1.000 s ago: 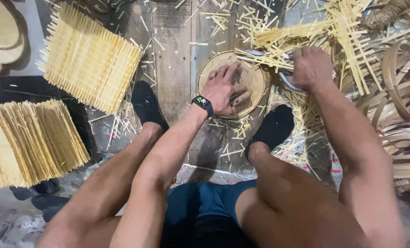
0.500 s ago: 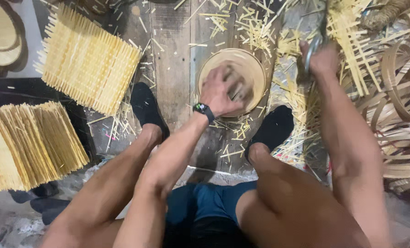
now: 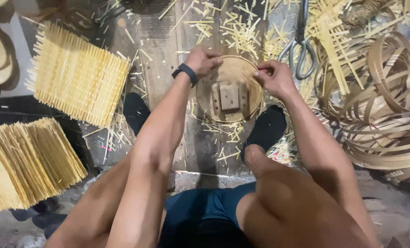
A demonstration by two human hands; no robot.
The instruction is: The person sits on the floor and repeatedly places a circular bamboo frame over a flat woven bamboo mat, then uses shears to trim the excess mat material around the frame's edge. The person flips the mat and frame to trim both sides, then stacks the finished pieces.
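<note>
A round wooden form (image 3: 229,90) with a thin bamboo hoop around its rim lies on the plank floor between my feet; three small wooden blocks sit on its middle. My left hand (image 3: 204,59), with a black wristband, grips the rim at the upper left. My right hand (image 3: 273,78) pinches the rim at the upper right. Large metal shears (image 3: 300,48) lie on the floor just beyond my right hand.
Woven bamboo mats lie at the left: one flat (image 3: 76,76), a stack (image 3: 26,160) nearer me. Coiled bamboo hoops (image 3: 384,105) pile up at the right. Bamboo offcuts (image 3: 241,32) litter the planks. My black-socked feet (image 3: 267,128) flank the form.
My right hand has put the shears down on the floor and come to the form's rim. My left hand moved from the form's middle to its upper left edge.
</note>
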